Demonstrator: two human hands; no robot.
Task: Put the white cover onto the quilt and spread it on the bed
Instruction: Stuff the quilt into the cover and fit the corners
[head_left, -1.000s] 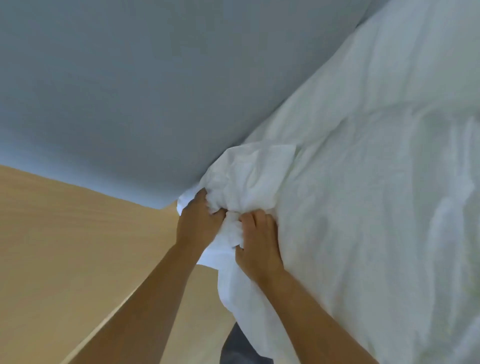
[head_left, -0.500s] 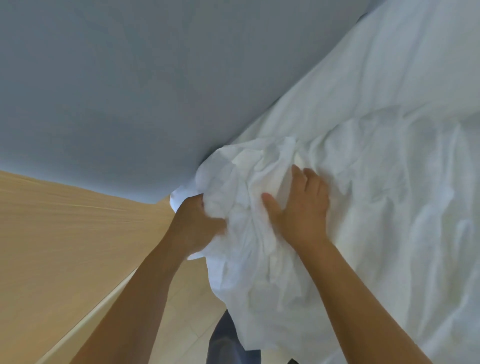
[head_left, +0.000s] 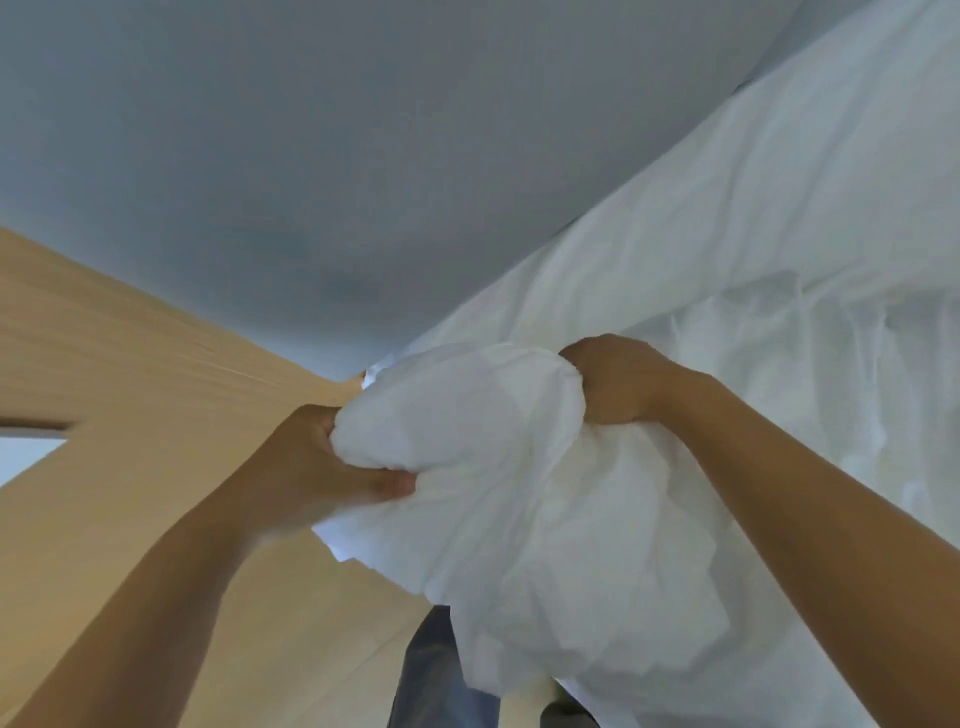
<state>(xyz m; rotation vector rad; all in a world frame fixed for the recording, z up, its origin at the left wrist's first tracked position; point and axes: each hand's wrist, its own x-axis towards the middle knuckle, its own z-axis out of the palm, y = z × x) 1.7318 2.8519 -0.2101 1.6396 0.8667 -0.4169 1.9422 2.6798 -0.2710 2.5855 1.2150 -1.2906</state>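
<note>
The bed (head_left: 727, 197) stretches away beyond the right grip, white and fairly flat there. The grey-blue wall (head_left: 311, 156) rises beyond both grips; pale wood (head_left: 104, 364) lies outward of the left grip and below it.

The white cover (head_left: 519, 519) fills the space between the two grips as a plump, creased bundle; from there it hangs down toward the person and trails off past the right grip onto the bed, where it lies rumpled. The bulge looks padded, so the quilt is probably inside this corner, though white on white I cannot tell the two apart.

The left grip (head_left: 322, 462) is curled tight round one end of the bundle, thumb pressed into the cloth; the right grip (head_left: 618, 379) is clenched on the other end, knuckles up. A blue trouser leg (head_left: 431, 675) shows below the bundle, nearer the person than either grip.

My judgement: the covering is at the corner-seating stage; shaking the filling down, closing up and spreading flat across the bed all remain.
</note>
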